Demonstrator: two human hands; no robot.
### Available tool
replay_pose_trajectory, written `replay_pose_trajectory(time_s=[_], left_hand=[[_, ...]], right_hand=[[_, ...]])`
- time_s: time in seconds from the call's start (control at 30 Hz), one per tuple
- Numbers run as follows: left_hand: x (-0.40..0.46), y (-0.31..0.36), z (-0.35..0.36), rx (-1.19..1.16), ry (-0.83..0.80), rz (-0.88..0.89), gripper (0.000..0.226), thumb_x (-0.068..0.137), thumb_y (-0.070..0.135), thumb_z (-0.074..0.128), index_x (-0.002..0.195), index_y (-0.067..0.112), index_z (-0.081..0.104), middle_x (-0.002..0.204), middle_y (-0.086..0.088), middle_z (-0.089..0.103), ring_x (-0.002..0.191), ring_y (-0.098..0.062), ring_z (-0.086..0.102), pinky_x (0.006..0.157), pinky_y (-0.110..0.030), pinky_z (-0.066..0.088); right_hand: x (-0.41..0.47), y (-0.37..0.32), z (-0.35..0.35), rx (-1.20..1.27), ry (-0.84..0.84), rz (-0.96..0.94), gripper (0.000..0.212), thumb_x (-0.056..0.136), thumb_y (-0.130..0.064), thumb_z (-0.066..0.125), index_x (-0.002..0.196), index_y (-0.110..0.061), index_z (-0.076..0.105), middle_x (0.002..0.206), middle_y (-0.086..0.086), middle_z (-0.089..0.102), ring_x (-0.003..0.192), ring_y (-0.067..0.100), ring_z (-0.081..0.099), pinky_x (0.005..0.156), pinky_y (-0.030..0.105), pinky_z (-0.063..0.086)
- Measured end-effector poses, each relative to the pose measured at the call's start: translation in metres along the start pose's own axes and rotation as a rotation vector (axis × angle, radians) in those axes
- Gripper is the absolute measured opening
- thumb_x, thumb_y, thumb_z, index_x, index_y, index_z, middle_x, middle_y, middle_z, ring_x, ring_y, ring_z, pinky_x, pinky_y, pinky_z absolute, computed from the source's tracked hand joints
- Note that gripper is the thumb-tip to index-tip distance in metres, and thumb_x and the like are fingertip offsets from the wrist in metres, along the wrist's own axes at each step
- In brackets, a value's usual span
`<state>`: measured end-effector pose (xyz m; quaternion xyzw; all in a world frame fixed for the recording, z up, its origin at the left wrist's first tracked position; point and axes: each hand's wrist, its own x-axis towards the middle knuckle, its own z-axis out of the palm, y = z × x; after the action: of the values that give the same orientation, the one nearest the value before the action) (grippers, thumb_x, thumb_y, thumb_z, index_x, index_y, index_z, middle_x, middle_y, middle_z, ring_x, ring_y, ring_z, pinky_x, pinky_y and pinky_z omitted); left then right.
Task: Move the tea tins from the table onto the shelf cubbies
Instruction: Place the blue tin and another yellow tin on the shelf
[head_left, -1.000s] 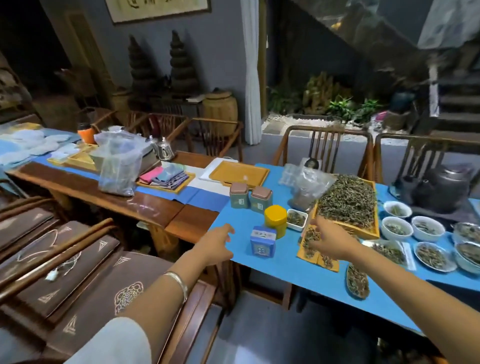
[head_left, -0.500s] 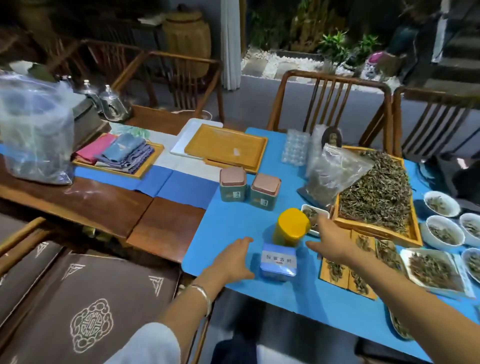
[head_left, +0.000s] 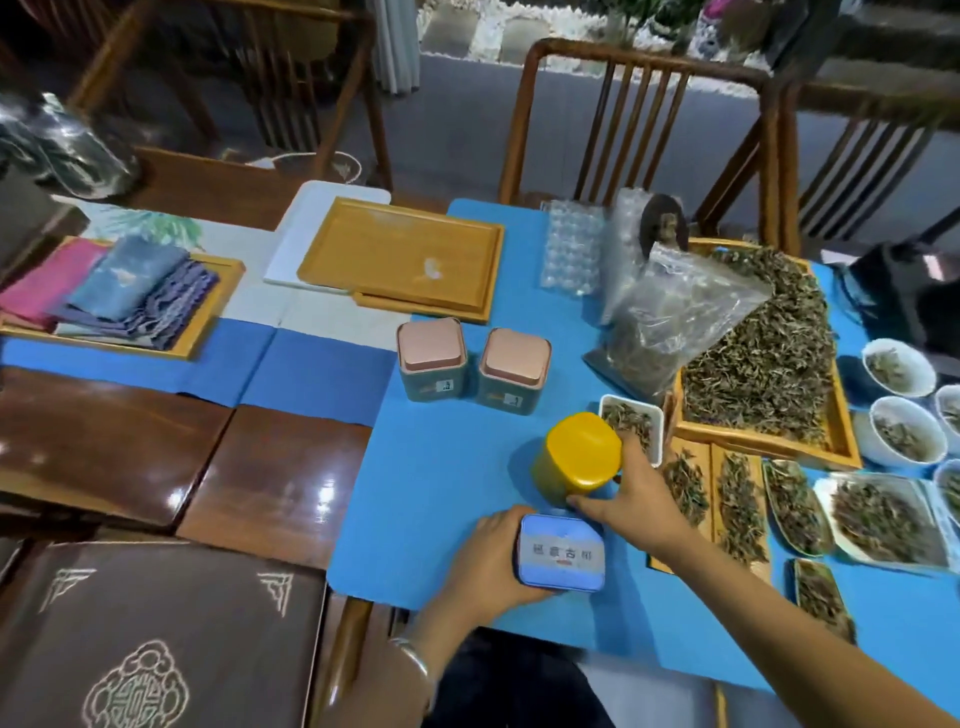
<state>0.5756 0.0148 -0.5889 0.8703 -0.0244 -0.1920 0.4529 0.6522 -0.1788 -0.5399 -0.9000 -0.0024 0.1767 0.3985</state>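
Observation:
Several tea tins stand on the blue cloth of the table (head_left: 441, 493). A square blue tin (head_left: 562, 553) sits near the front edge, and my left hand (head_left: 491, 561) wraps its left side. A round yellow tin (head_left: 575, 457) stands just behind it, with my right hand (head_left: 631, 501) closed around its right and front side. Two green tins with pink lids, one (head_left: 432, 358) beside the other (head_left: 514, 370), stand further back, untouched. No shelf is in view.
An orange wooden tray (head_left: 400, 257) lies behind the green tins. A bag of tea leaves (head_left: 670, 322), a tray heaped with leaves (head_left: 763, 358) and several dishes and bowls of leaves fill the right side. Folded cloths (head_left: 124, 291) lie left. Wooden chairs ring the table.
Both hands moved forward and closed on tins: the left onto the blue tin, the right onto the yellow tin. The camera came closer and tilted down.

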Motion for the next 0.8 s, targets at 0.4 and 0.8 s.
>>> replay_pose_trajectory(time_s=[0.4,0.8], left_hand=[[0.015,-0.007,-0.036,-0.085,-0.026,-0.048,0.062,0.054,0.045,0.085,0.106,0.036,0.053,0.103,0.015,0.068,0.095,-0.004,0.064,0.079,-0.039,0.055],[0.043,0.067,-0.077,-0.576,0.113,-0.082,0.061,0.063,-0.004,0.083,0.114,0.012,0.054,0.107,-0.001,0.067,0.082,0.007,0.068,0.071,-0.012,0.053]], right_hand=[[0.006,-0.012,-0.003,0.125,0.081,-0.017,0.075,0.065,-0.028,0.087,0.12,-0.026,0.037,0.111,-0.006,0.056,0.103,0.014,0.053,0.082,0.026,0.039],[-0.036,-0.005,-0.081,0.738,0.205,0.075,0.071,0.062,-0.034,0.077,0.126,-0.031,0.045,0.124,-0.002,0.056,0.114,0.021,0.055,0.086,0.033,0.046]])
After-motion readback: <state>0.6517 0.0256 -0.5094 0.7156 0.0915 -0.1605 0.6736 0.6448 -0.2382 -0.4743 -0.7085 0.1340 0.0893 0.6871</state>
